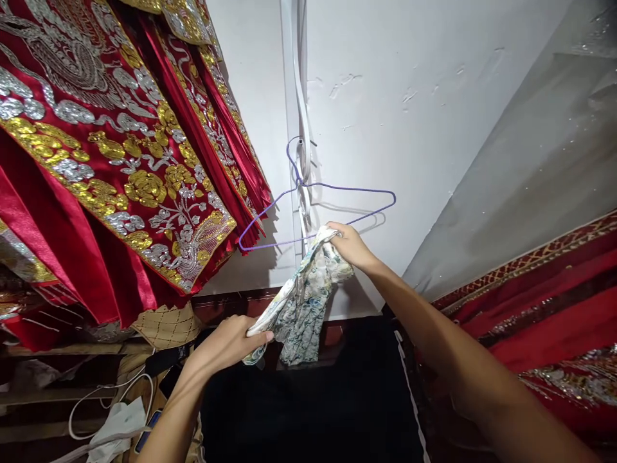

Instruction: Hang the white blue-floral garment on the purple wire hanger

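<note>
A small floral-print garment (301, 302) in white, grey and blue stretches between my two hands. My right hand (348, 245) grips its upper end, raised against the bottom wire of a purple wire hanger (337, 188). The hanger hangs from a white hook and cord (303, 161) on the white wall. My left hand (231, 344) is closed on the garment's lower end, below and to the left.
Red garments with gold and silver embroidery (120, 167) hang at the upper left, close to the hanger. More red embroidered cloth (554, 302) lies at the right under a grey sheet. White cables and cloth (116, 418) sit at the lower left, beside a dark surface (313, 411).
</note>
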### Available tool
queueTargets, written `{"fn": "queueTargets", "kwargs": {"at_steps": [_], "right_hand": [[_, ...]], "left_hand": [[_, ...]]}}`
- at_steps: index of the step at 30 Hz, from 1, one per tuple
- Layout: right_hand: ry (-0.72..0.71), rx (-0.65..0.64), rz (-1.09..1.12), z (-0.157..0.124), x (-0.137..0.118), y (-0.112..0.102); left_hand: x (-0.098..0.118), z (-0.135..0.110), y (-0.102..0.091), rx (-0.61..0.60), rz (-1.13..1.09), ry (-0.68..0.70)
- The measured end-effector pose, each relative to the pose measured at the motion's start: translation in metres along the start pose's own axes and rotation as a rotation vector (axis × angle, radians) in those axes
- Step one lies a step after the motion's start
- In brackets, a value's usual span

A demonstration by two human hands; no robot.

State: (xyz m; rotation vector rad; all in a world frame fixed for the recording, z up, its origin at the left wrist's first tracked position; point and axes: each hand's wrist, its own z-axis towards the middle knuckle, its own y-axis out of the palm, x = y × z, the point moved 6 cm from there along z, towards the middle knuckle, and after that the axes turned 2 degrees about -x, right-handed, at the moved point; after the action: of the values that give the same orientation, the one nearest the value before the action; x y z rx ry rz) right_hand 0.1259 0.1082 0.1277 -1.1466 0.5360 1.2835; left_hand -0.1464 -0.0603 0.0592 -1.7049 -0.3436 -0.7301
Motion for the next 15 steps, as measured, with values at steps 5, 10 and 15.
{"fn": "queueTargets", "kwargs": {"at_steps": [5,10,15], "right_hand": [[0.029,-0.023,-0.073,-0.018,-0.019,-0.034],[0.0,-0.084,-0.13,-0.021,-0.036,-0.037],[-0.022,-0.17,-0.023,-0.032,-0.034,-0.012]], "left_hand": [[0.011,0.026,-0.044,0.359,0.251,0.108],[0.051,0.038,-0.092,0.573,0.228,0.312],[0.067,0.065,-0.126,0.751,-0.092,0.374]]}}
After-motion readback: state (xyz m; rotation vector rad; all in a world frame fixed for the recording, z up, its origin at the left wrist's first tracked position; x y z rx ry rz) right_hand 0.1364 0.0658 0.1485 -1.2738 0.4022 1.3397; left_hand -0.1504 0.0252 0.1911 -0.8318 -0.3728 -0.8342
